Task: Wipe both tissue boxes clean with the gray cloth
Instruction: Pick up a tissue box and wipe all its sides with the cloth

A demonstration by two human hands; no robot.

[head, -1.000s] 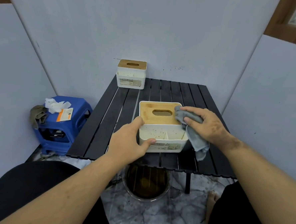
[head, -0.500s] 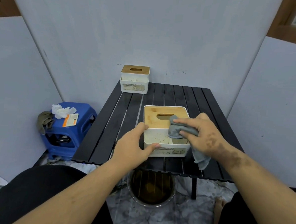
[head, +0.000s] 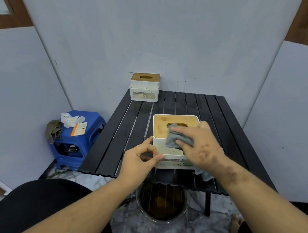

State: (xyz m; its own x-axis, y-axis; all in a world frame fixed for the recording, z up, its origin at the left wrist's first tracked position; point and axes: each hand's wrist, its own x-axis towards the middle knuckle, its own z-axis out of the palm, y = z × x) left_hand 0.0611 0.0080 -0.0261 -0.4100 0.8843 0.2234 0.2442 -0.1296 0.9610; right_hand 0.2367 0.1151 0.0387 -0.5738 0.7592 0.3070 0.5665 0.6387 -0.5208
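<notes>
Near tissue box (head: pixel 174 141) sits at 6 o'clock on the worktop (head: pixel 112 135). Right hand (head: pixel 196 146) presses the gray cloth (head: pixel 175 140) onto the lid edge and front tray, fingers extended over it. Left hand (head: pixel 138 159) pinches the box's left front corner, thumb against fingers. Judgement: keep that brace firm and work the cloth into the tray corners. Tray holds speckled grime. Far tissue box (head: pixel 144 88), at 11 o'clock, looks similarly speckled, though small. Bowl (head: pixel 162 205) below holds dark liquid.
</notes>
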